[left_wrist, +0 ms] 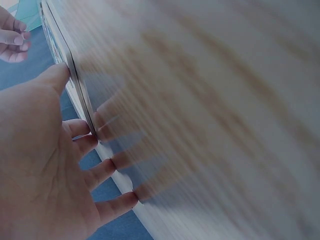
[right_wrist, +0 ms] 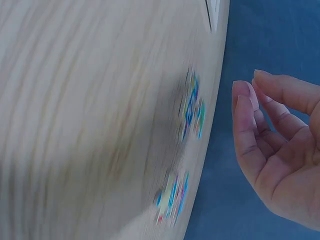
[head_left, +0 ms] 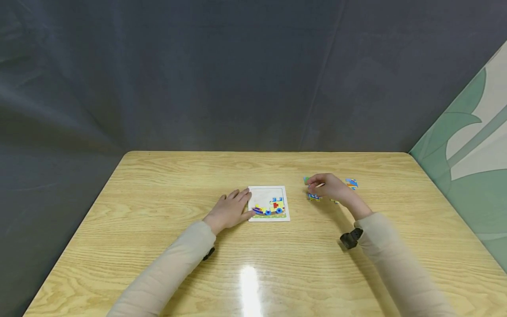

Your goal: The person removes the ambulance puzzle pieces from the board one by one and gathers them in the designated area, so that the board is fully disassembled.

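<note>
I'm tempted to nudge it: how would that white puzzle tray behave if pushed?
Lying flat and thin, the puzzle tray would probably slide, not tip. Its straight edges suggest it's fairly stiff. The glossy table might offer little grip.

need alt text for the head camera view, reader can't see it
A person's left hand touches the left edge of a partly filled, white-framed puzzle board, while the right hand hovers above loose puzzle pieces to the board's right. Everything lies on a wooden table before a dark curtain.
</note>
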{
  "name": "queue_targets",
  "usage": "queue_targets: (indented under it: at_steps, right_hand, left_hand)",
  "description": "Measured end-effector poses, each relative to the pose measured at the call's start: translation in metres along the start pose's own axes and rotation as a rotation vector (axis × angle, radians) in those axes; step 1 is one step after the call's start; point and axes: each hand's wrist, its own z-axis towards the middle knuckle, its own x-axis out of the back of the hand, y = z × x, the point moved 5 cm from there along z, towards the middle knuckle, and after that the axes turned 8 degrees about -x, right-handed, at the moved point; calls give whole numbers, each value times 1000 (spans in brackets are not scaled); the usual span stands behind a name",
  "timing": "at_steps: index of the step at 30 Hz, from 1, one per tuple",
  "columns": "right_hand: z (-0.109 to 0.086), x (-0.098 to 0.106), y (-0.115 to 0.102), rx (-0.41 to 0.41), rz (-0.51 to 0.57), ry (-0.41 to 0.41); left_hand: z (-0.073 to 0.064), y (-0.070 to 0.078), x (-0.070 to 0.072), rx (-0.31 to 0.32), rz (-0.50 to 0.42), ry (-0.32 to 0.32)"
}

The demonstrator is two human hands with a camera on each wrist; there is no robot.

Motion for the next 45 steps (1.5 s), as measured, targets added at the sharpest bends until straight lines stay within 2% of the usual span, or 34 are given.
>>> queue_targets:
  at_steps: [12,20,34,41,45]
  right_hand:
    - [12,-43,-23,99,-52,-78]
    - [16,-62,-29,117,-82,-106]
    - [15,-76,-37,74,-165,-93]
    - [16,-80,-40,141,-267,-89]
    - [17,-80,-41,150,-305,-80]
  left_hand:
    - [0,-1,-1,9,-7,-16]
    - [-1,0,0,6,-14,-6]
    - [0,-2,-2,8,-10,-11]
    - [2,-2,-2,8,-20,-11]
    - [2,-2,-1,8,-12,-5]
